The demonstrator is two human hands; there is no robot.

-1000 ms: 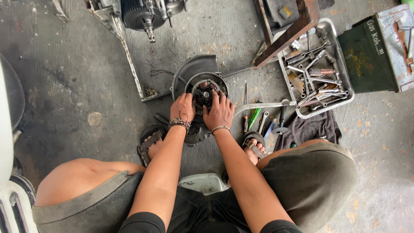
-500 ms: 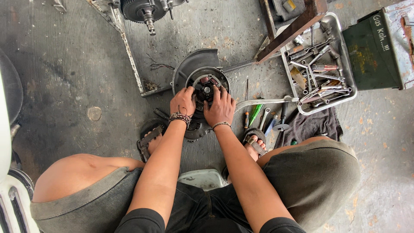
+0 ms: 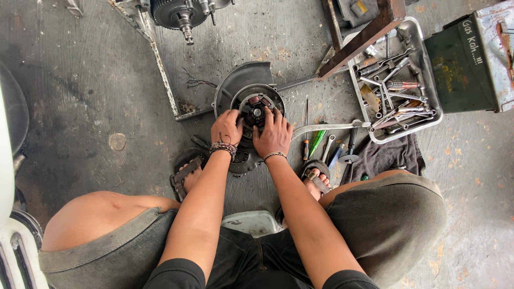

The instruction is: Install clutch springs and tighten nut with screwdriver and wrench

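A round dark engine part (image 3: 257, 109) with a metal rim and coils inside lies on the concrete floor between my feet. My left hand (image 3: 226, 127) grips its left side, fingers curled over the rim. My right hand (image 3: 273, 134) rests on its right side, fingers reaching to the centre hub. A curved dark cover plate (image 3: 241, 80) sits just behind it. My wrists carry bracelets. What the fingers pinch inside the part is hidden.
A metal tray (image 3: 428, 120) of wrenches and sockets stands at the right, a green metal box (image 3: 463, 64) beyond it. Loose screwdrivers and wrenches (image 3: 326, 144) lie beside my right foot on a dark rag (image 3: 383, 155). An engine block (image 3: 182, 13) sits at the top.
The view has shifted slightly downward. Both hands stay on the round part, with small finger movements only.
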